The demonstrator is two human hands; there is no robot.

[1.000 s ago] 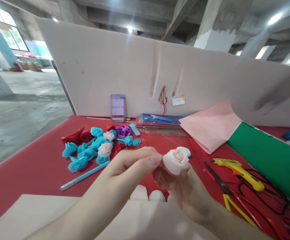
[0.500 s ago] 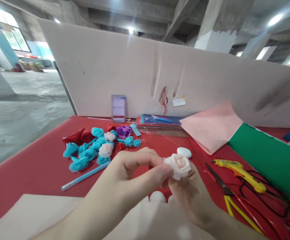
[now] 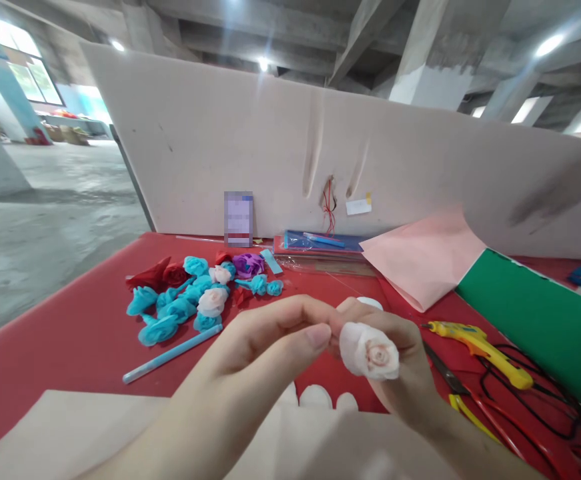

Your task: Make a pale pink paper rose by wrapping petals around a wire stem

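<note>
A white paper rose [image 3: 369, 351] with a pinkish centre is held over the red table, its face turned toward me and to the right. My right hand [image 3: 395, 360] is closed round it from behind, its fingers partly hidden by the petals. With thumb and forefinger, my left hand [image 3: 270, 353] pinches at the rose's base, left of the bloom; the pinched part itself is hard to see. White petal-shaped paper pieces [image 3: 315, 397] lie below the hands. Another white piece [image 3: 370, 303] shows just behind my right hand.
Blue, pink, red and purple paper roses [image 3: 177, 308] lie in a pile at left, beside a light-blue stick [image 3: 173, 353]. At right are a yellow glue gun [image 3: 485, 350], scissors [image 3: 453, 380], a green board [image 3: 535, 320] and pink paper [image 3: 425, 257]. A white panel [image 3: 230, 133] stands behind.
The rose has tipped downward and moved slightly right. My right fingers have come up behind it, and my left fingertips have shifted from the petals toward its base.
</note>
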